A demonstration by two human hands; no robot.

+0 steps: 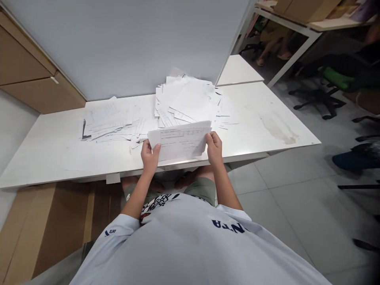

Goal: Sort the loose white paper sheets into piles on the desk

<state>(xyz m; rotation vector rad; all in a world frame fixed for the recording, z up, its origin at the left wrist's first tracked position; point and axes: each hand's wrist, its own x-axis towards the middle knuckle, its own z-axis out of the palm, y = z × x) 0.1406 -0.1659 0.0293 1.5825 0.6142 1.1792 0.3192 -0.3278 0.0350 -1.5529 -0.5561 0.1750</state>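
Between my two hands is a small stack of printed paper sheets, tilted toward me over the desk's front edge. My left hand grips the left side, its thumb lying on the front. On the opposite side, my right hand pinches the edge with thumb and fingers. Just beyond the held sheets lies a large messy pile of papers. A flatter, spread pile of papers rests farther left on the desk. The fingertips behind the sheets are hidden.
The white desk runs against a grey partition; its right end has a stain. Cardboard boxes stand at the left, with another cardboard box below the desk. Office chairs and other people's legs are at the right.
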